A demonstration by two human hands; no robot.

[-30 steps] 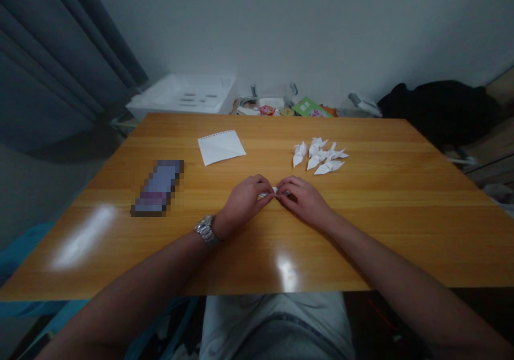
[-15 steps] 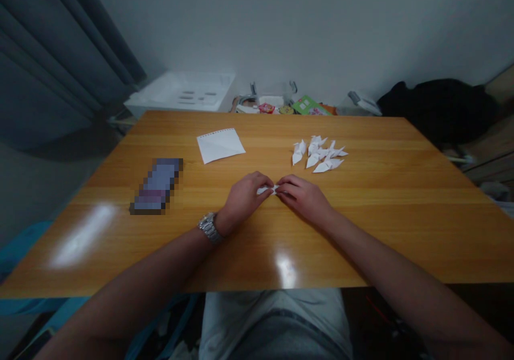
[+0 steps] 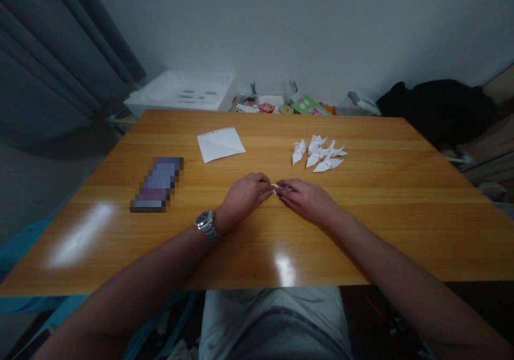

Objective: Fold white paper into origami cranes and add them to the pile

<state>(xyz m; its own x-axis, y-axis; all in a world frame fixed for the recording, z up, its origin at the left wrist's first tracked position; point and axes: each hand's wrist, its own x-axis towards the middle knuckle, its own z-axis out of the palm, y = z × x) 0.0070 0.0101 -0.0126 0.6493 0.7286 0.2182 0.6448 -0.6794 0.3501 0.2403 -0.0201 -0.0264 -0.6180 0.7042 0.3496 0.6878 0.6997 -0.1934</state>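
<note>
At the centre of the frame, the person's left hand [image 3: 244, 197] and right hand [image 3: 310, 202] are meeting over a small folded paper [image 3: 277, 188] lying low on the table [image 3: 401, 199]. Both hands are grasping it. The left fingertips are pinching its left end, and the right fingertips are closing on its right end, with the rest of that hand lying flatter on the wood.

Compared with a second ago, the right hand is sitting slightly further right and lower. The left hand is holding almost the same spot. The paper, which was showing as a small white wedge between the thumbs, is now showing only as a thin sliver. This suggests the fold is being drawn out and pressed flat rather than opened.

Nothing else is moving:
- The heap of cranes [image 3: 320, 154] is staying in place right of centre, above the hands.
- The sheet [image 3: 220, 145] is lying above and left of them.
- The blurred block [image 3: 157, 184] is sitting at mid-left.
- The watch [image 3: 206, 225] is showing on the left wrist.
</note>
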